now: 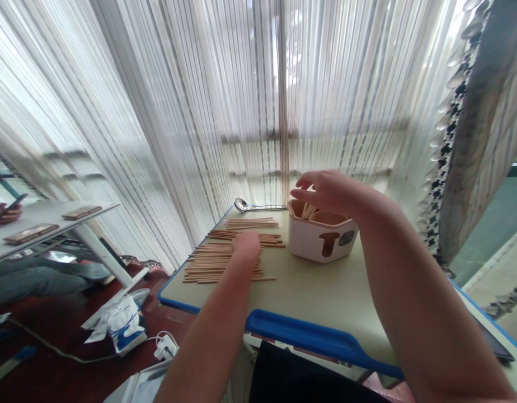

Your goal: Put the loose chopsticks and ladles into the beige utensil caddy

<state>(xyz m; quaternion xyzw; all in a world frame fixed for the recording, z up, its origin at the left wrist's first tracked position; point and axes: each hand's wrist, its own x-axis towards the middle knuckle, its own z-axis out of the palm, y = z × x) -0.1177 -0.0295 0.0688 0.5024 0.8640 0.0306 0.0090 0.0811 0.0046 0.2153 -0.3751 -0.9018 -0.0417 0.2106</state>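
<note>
left grip: low, back upward | right grip: raised, loosely curved

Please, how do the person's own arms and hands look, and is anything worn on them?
The left forearm and right forearm are bare, with no sleeves in view. The left hand and right hand wear no gloves, and neither wrist shows a watch or bracelet. Black cloth, probably clothing, shows at the bottom.
</note>
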